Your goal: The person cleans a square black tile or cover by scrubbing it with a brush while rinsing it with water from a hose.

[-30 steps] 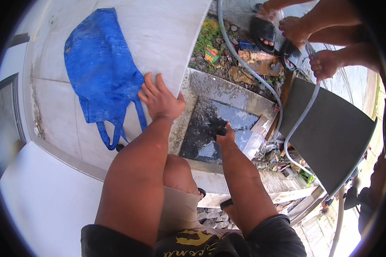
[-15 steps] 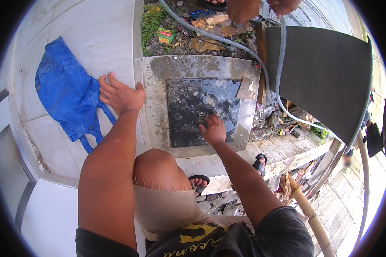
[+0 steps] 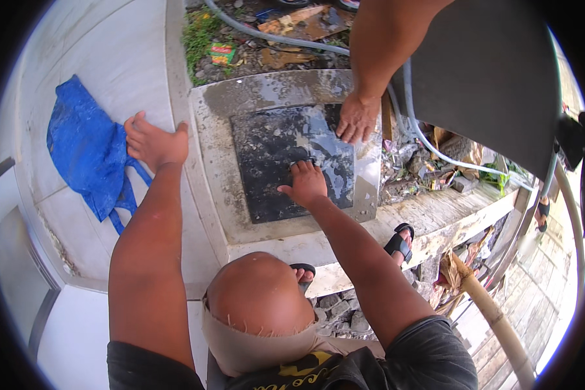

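Note:
My left hand (image 3: 157, 141) is open, fingers spread, resting on the pale tiled ledge beside a crumpled blue bag with straps (image 3: 88, 146). My right hand (image 3: 307, 183) touches the middle of a wet black square panel (image 3: 273, 195) set in a concrete frame (image 3: 213, 162). Its fingers are bent, with the thumb held apart; what lies under the fingertips is hidden. Another person's hand (image 3: 359, 117) reaches down from the top and rests at the panel's far right corner.
A grey hose (image 3: 273, 36) curves across rubble and litter beyond the frame. A large dark board (image 3: 481, 84) leans at the right. Loose stones (image 3: 344, 312) lie below the ledge between my sandalled feet. A bamboo pole (image 3: 494, 318) slants at the lower right.
The other person's hand has come down onto the panel's corner, where a small brown piece lay; that piece no longer shows. My right hand stays on the panel. The view has shifted slightly.

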